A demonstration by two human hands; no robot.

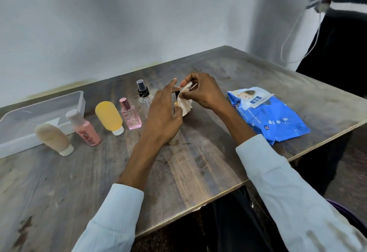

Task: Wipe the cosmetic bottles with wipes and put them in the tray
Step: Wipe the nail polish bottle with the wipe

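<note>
Five cosmetic bottles (108,117) stand by one tray (42,110); both hands' fingers (185,82) grasp one wipe (185,103).

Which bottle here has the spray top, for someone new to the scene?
Start at the clear tray at the table's left and follow the row of bottles rightward. The last one, the spray bottle beside the left hand, is see-through with a black nozzle.

A plain room, perhaps in a home or small office: a worn wooden table (198,162) stands against a bare, stained white wall (119,23), and a second person (341,43) stands at its far right corner.
</note>
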